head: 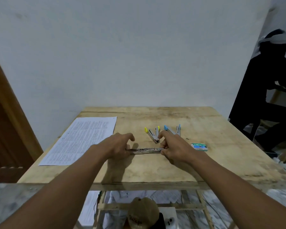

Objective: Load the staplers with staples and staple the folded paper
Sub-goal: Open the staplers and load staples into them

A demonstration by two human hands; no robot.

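Both left hand point(116, 144) and right hand point(176, 148) pinch a slim, flat-opened metal stapler point(147, 150) with curled fingers point(165, 152)

1 view only, head camera. It is looking forward and down from above the near edge of the wooden table point(155, 169), facing the pale wall point(139, 55) behind it. The wide-angle lens is bowing the frame edges. Both forearms are filling the bottom corners. The left hand point(117, 144), the right hand point(173, 147) and the stapler point(147, 150) they are holding are sitting fairly near, just below frame centre.
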